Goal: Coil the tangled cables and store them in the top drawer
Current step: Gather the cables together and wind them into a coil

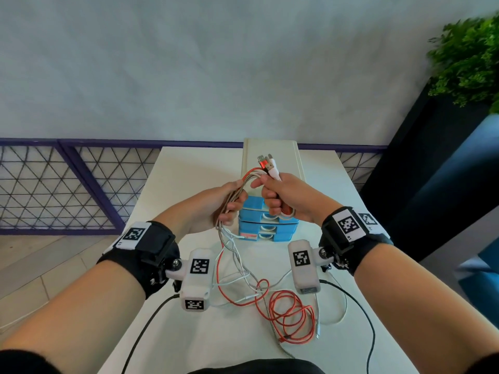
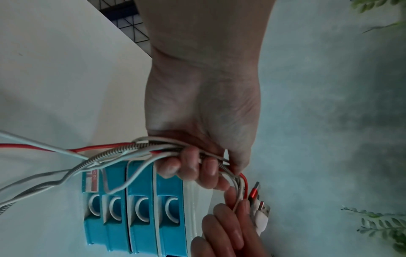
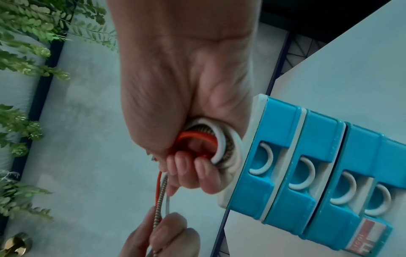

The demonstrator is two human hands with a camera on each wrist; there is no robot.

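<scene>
A white tabletop (image 1: pixel 194 168) is seen from above, with a mesh railing (image 1: pixel 67 182) at its left and a plant (image 1: pixel 469 58) at the far right. A drawer unit (image 1: pixel 270 225) with blue fronts and white half-ring pulls is set on the tabletop, straight ahead; all four drawers appear closed in the wrist views. The cables (image 1: pixel 286 314) (red, white and a metal-braided one) are left partly tangled on the tabletop in front of the unit, and their upper lengths are raised to both hands. The left hand (image 1: pixel 216 206) is held in front of the unit's top, and its fingers (image 2: pixel 189 167) are curled round the bunched cables. The right hand (image 1: pixel 286 195) is held just beside it, with its fingers (image 3: pixel 193 170) clenched round a small coil of red, white and braided loops. The plugs (image 1: pixel 267 163) are seen sticking up out of the right fist, above the unit's top.
</scene>
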